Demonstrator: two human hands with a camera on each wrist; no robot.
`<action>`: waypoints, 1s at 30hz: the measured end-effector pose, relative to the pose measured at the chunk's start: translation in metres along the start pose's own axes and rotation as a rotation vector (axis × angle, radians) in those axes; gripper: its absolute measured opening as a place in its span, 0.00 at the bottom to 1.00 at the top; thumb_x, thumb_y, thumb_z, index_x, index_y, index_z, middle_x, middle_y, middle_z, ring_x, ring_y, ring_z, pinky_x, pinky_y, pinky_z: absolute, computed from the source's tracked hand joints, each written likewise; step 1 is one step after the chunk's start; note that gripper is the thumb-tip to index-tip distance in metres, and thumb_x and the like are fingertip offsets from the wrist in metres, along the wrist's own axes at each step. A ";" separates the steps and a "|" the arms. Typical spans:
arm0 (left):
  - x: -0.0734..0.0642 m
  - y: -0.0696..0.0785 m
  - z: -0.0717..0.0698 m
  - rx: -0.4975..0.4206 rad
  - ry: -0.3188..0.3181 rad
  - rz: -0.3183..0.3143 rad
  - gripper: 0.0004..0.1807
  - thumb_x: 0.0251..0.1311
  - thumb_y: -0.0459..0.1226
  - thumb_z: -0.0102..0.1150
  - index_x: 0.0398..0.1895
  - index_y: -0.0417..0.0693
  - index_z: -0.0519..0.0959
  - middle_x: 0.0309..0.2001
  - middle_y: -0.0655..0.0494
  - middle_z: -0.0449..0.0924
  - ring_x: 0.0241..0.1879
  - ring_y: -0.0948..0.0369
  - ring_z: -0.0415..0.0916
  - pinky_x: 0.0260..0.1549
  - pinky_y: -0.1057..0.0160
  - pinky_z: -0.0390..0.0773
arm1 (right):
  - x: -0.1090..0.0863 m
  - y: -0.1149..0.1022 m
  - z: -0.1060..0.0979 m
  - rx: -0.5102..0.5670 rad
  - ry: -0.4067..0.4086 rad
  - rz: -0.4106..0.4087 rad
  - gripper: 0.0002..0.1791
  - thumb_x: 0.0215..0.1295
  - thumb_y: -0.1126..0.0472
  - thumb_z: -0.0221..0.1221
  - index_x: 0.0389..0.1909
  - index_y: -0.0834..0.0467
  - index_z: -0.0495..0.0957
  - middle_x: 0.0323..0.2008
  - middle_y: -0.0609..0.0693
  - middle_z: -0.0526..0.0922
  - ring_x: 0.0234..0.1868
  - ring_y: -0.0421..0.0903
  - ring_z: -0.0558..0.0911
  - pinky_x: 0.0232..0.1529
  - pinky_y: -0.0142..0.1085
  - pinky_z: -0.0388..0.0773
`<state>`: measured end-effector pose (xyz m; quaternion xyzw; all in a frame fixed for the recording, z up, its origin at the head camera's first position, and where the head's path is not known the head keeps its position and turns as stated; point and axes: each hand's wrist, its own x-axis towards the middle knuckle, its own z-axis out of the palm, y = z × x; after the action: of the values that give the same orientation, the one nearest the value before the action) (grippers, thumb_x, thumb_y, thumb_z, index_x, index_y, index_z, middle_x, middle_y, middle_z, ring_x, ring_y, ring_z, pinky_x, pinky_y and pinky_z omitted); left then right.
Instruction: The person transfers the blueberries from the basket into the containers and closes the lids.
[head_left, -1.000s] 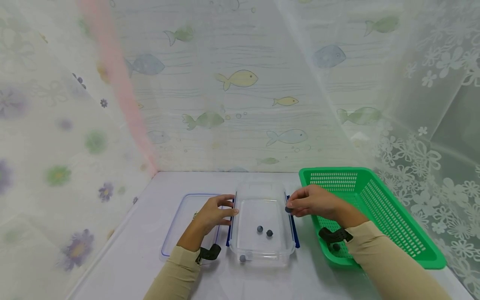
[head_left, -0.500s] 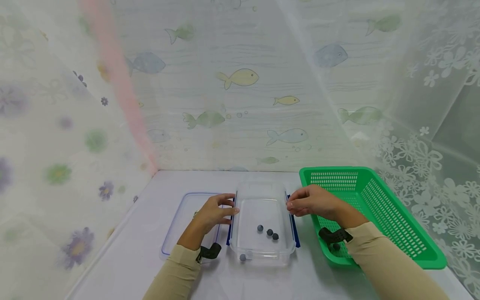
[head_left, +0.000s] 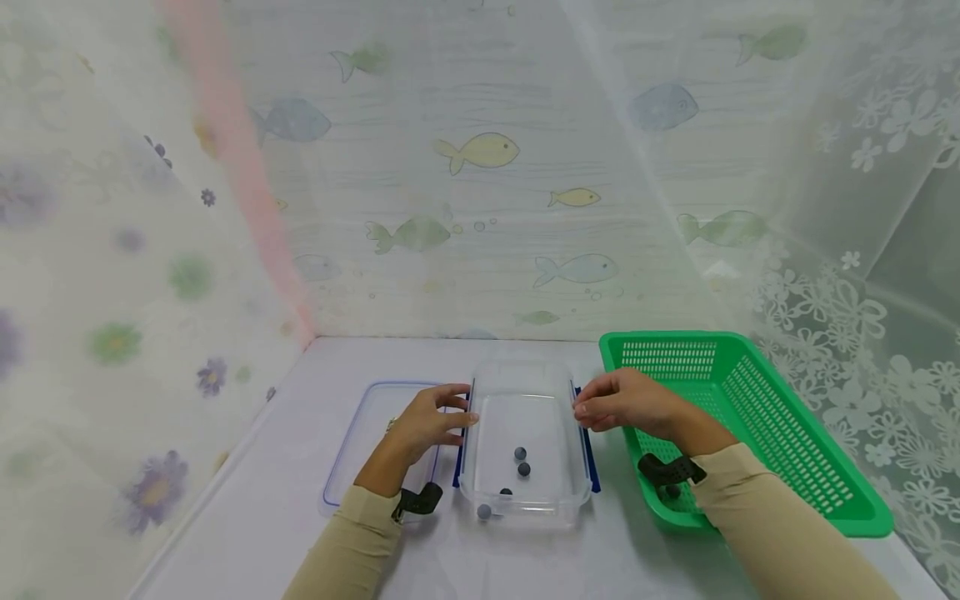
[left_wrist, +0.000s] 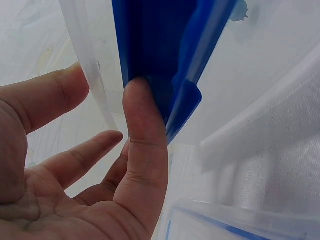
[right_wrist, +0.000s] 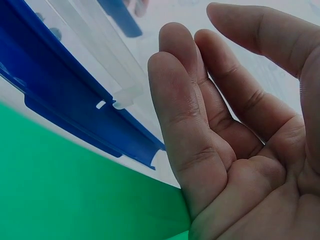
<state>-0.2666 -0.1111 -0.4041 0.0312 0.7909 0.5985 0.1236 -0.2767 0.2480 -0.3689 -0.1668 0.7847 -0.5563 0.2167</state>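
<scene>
In the head view a clear plastic food container (head_left: 525,417) with blue side clips stands mid-table. Several blueberries (head_left: 524,470) lie in it, some near its front wall. My left hand (head_left: 427,427) holds the container's left side, thumb over the rim and fingers outside. One finger touches the blue clip (left_wrist: 155,45) in the left wrist view. Over the container's right rim is my right hand (head_left: 626,404), its fingers loosely bent with nothing between them. The right wrist view shows those fingers (right_wrist: 172,95) apart from the thumb, beside the right clip (right_wrist: 65,80).
A green perforated basket (head_left: 795,417) stands at the right, under the right forearm, with a blueberry (head_left: 672,492) in its near corner. Left of the container lies a clear lid (head_left: 360,442) with a blue seal, partly behind the left hand. Patterned curtains (head_left: 480,208) surround the table.
The right hand held a blueberry a second ago and let it go into the container. That berry rolled toward the front left. Both hands have stayed nearly in place.
</scene>
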 end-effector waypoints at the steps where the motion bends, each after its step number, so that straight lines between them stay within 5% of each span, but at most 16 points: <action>1: 0.000 0.000 0.000 0.001 -0.004 0.003 0.39 0.61 0.37 0.74 0.75 0.46 0.69 0.64 0.36 0.73 0.53 0.43 0.84 0.43 0.54 0.90 | 0.000 0.000 0.000 0.000 0.002 0.002 0.15 0.67 0.56 0.69 0.47 0.64 0.86 0.42 0.58 0.89 0.44 0.50 0.88 0.49 0.46 0.89; 20: -0.001 0.000 0.000 -0.002 -0.014 0.001 0.40 0.61 0.37 0.74 0.76 0.45 0.68 0.64 0.39 0.74 0.53 0.45 0.84 0.44 0.53 0.90 | -0.006 0.001 -0.007 0.033 -0.022 -0.012 0.19 0.67 0.58 0.69 0.51 0.69 0.84 0.49 0.65 0.87 0.47 0.52 0.87 0.53 0.48 0.88; 30: -0.001 0.001 0.000 0.013 -0.005 0.011 0.37 0.64 0.35 0.71 0.76 0.44 0.68 0.64 0.38 0.74 0.52 0.46 0.84 0.44 0.53 0.90 | -0.018 0.003 -0.020 0.044 -0.014 -0.020 0.18 0.69 0.58 0.68 0.51 0.67 0.83 0.46 0.58 0.87 0.48 0.53 0.87 0.54 0.46 0.87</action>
<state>-0.2657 -0.1114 -0.4028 0.0378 0.7943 0.5939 0.1223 -0.2723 0.2744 -0.3636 -0.1735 0.7691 -0.5743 0.2203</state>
